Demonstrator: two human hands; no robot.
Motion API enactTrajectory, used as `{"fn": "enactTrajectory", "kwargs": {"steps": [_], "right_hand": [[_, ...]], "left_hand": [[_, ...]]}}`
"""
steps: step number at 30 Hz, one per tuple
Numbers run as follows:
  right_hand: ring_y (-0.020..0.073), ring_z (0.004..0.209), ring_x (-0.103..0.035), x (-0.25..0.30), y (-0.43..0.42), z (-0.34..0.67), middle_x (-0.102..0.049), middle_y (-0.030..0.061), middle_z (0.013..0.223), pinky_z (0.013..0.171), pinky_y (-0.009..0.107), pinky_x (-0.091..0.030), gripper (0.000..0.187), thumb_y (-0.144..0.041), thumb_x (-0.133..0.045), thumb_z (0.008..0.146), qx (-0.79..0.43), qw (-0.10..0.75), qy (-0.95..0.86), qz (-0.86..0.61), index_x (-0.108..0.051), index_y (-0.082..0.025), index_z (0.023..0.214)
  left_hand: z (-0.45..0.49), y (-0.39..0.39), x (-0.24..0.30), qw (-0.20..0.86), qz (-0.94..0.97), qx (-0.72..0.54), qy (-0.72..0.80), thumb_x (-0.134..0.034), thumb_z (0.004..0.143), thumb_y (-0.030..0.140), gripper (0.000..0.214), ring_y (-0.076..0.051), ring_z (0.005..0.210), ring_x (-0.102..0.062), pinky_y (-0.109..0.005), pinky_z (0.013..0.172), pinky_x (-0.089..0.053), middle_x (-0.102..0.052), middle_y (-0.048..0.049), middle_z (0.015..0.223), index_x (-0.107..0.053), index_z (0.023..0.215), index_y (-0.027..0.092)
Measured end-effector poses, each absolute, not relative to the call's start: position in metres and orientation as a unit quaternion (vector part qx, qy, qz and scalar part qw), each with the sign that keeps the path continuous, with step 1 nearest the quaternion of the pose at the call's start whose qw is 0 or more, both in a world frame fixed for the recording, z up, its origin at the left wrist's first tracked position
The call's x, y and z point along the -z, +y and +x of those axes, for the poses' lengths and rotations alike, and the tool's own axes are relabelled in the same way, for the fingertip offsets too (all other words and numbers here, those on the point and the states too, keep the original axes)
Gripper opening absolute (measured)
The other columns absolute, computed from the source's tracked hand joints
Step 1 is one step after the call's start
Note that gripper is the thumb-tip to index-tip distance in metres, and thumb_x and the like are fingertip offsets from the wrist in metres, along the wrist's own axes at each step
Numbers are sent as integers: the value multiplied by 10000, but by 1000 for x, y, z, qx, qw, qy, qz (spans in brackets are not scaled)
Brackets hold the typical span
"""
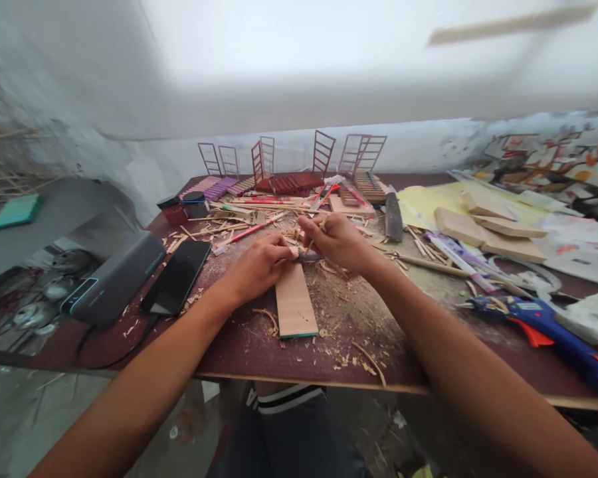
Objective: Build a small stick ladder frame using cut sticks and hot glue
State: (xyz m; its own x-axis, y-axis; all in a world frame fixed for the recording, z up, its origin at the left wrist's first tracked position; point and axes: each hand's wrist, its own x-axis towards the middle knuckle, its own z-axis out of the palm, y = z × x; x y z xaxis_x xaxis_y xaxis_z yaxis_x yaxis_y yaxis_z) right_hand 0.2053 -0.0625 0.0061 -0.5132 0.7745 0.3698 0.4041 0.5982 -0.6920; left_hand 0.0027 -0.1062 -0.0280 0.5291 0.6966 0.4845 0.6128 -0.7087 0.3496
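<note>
My left hand (262,265) rests closed on the far end of a flat wooden board (295,307) lying on the brown table (289,358). It pinches something small at the board's top edge. My right hand (336,240) is closed just beside it, fingers curled round a thin wooden stick and what looks like a small blade; I cannot make out exactly what. Wood shavings and stick offcuts lie all around both hands.
A black phone (177,277) and a grey box-shaped device (112,279) lie at left. A blue glue gun (543,328) lies at right, near wood blocks (483,229) on yellow paper. Small coloured stick-built chairs (289,176) stand at the back against the wall.
</note>
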Motion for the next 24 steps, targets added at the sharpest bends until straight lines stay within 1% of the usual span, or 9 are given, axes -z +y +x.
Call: {"fn": "enactTrajectory", "kwargs": {"steps": [3,5,10,15,17,20,24], "right_hand": [[96,501,-416,0,-63,201,-471,-22,500,520,276,-293,634,-618,-422,1018,-243,312,-840,-373,-617,-167,618],[99,511,-425,3,-64,199,-478,-20,515,533,277,-302,622,-602,-413,1026,-238,317,-839,-373,-607,-170,622],[102,526,-404,5,-63,196,-446,-26,529,564,291,-303,621,-616,-396,1031,-224,336,-839,-364,-493,-194,585],[103,520,-319,9,-57,196,-379,-37,519,581,311,-260,589,-504,-430,1045,-154,344,-847,-375,-409,-206,538],[105,519,-331,12,-55,196,-395,-33,514,581,310,-261,595,-503,-419,1049,-160,352,-839,-383,-439,-202,536],[109,542,-389,15,-52,196,-468,-14,543,591,303,-282,610,-549,-403,1049,-174,350,-835,-388,-504,-190,567],[105,543,-379,16,-49,196,-470,-10,544,594,301,-272,602,-532,-432,1042,-144,326,-841,-407,-494,-184,556]], "left_hand": [[4,-106,29,70,865,-308,390,-615,930,91,173,-198,955,-638,-382,891,-540,-688,-62,983,-749,989,184],[5,-107,28,62,859,-307,404,-618,935,102,175,-212,969,-642,-393,891,-538,-696,-72,1009,-752,1011,183],[7,-109,28,44,861,-276,425,-561,985,144,207,-228,918,-637,-397,841,-532,-697,-103,972,-767,966,148],[9,-110,29,20,861,-280,425,-560,1000,182,227,-214,889,-619,-382,829,-529,-683,-90,928,-759,895,155],[9,-109,30,11,865,-279,416,-561,993,159,225,-216,893,-616,-382,834,-526,-687,-80,911,-756,880,161],[9,-109,31,-6,872,-267,410,-565,981,131,219,-228,899,-613,-392,835,-522,-696,-77,902,-765,898,166],[10,-110,29,-12,872,-236,428,-568,972,115,218,-247,895,-601,-401,818,-519,-701,-84,890,-780,941,151]]}}
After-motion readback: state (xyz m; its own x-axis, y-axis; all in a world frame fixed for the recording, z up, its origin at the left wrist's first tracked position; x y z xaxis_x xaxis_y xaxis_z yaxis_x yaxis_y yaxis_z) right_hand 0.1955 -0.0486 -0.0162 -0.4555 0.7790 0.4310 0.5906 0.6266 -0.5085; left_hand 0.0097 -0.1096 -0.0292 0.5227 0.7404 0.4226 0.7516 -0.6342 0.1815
